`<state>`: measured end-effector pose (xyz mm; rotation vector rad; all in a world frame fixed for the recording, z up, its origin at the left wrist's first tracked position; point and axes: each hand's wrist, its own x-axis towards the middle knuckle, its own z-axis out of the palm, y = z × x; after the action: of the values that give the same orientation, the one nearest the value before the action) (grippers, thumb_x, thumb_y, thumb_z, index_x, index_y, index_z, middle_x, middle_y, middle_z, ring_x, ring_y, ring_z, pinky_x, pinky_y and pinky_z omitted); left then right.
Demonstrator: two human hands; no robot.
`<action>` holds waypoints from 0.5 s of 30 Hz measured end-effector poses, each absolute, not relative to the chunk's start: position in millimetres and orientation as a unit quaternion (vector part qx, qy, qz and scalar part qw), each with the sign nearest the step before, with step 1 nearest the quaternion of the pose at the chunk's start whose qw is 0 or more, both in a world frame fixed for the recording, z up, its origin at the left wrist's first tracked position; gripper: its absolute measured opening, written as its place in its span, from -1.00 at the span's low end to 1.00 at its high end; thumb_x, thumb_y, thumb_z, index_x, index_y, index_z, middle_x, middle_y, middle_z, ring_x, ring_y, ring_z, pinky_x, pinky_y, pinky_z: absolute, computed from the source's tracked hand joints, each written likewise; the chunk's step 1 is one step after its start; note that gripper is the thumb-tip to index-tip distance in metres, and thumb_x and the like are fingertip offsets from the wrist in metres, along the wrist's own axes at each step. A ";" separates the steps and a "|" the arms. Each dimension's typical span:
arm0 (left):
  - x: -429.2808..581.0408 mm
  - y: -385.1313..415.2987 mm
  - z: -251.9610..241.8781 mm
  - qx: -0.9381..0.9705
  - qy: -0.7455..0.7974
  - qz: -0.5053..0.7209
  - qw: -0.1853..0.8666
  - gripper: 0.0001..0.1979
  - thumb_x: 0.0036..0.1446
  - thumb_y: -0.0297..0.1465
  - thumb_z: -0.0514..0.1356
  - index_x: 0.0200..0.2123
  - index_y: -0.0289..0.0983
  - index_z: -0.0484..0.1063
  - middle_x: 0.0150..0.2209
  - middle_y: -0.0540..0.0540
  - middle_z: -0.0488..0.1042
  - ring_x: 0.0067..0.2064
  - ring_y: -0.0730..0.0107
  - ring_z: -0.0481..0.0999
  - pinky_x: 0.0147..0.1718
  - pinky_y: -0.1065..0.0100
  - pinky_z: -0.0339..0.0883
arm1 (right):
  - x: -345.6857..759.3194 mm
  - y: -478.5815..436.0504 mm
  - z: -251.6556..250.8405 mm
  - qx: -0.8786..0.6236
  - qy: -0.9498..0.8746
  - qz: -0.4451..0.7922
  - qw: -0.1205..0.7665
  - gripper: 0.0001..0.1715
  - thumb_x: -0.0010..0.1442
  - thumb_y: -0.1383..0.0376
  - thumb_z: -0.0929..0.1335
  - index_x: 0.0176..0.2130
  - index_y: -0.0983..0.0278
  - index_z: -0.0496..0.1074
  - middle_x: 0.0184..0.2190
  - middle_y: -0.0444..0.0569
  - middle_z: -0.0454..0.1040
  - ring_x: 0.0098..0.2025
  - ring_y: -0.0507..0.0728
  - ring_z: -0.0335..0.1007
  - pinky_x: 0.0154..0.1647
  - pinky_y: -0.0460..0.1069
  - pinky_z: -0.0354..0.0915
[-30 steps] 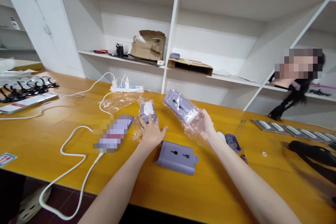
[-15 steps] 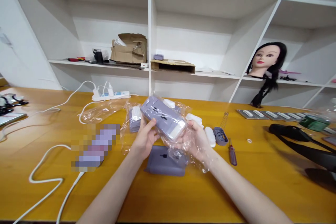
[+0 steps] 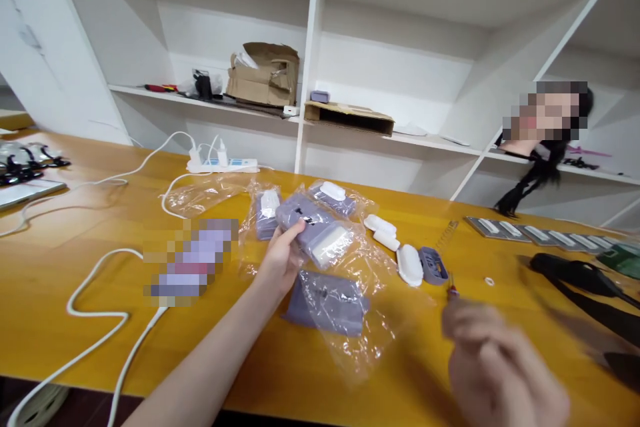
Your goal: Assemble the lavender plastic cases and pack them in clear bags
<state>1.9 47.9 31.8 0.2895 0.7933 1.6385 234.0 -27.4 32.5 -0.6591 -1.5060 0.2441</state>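
Note:
My left hand [image 3: 281, 257] is closed on a flat purple packet [image 3: 313, 223] with dark marks and a white part at its lower end, partly wrapped in clear plastic. The thumb lies on top of the packet. Beneath it on the table is another flat purple packet [image 3: 325, 303], partly covered by the loose plastic bag [image 3: 370, 307]. My right hand [image 3: 500, 353] is apart from the packet, at the lower right, and smeared by motion. Just beyond its fingers shows a screwdriver [image 3: 452, 287], its handle mostly hidden; I cannot tell whether they touch it.
Bagged purple pieces with white parts [image 3: 333, 192] lie behind the packet. White oval shells [image 3: 410, 265], a purple housing [image 3: 434, 265], a spring [image 3: 447, 235] and a small white ring [image 3: 489, 281] are to the right. A cable runs to a blurred-out device [image 3: 195, 257] at left. White shelves stand behind.
My right hand has let go of the packet and its plastic and moved right and toward me. My left hand keeps hold of the packet. The view has shifted slightly.

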 end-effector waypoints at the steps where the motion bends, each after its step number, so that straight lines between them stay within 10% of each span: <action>1: 3.0 47.4 32.1 0.126 0.339 0.712 0.602 -0.76 0.07 -0.54 0.19 -0.15 -0.28 0.38 -0.44 -0.01 0.53 -0.49 0.46 0.52 -0.41 0.42 0.45 | 236.2 -39.2 25.1 -0.306 -0.752 0.072 0.579 -0.80 0.10 0.46 0.31 -0.35 0.23 0.51 -0.39 -0.04 0.49 -0.30 0.12 0.44 -0.28 0.00 0.36; 7: 15.1 38.9 31.6 0.158 0.315 0.736 0.579 -0.70 0.02 -0.54 0.23 -0.14 -0.23 0.38 -0.33 -0.01 0.54 -0.35 0.43 0.55 -0.28 0.41 0.45 | 210.4 -41.5 7.5 -0.235 -0.862 0.031 0.448 -0.43 0.08 0.61 0.22 0.04 0.30 0.39 -0.02 0.12 0.48 0.01 0.20 0.42 -0.04 0.07 0.40; 15: 21.2 30.7 27.2 0.213 0.291 0.761 0.538 -0.54 -0.03 -0.50 0.29 -0.04 -0.12 0.31 -0.28 0.02 0.51 -0.19 0.40 0.51 -0.19 0.40 0.41 | 167.4 3.1 18.8 -0.421 -0.527 0.576 0.461 -0.75 0.08 0.17 0.38 -0.31 0.32 0.40 -0.43 -0.05 0.54 -0.74 -0.07 0.30 -0.76 -0.17 0.10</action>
<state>21.2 30.7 27.2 0.5073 0.6929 1.8112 167.4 3.1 18.8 -1.0364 -1.2979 1.4179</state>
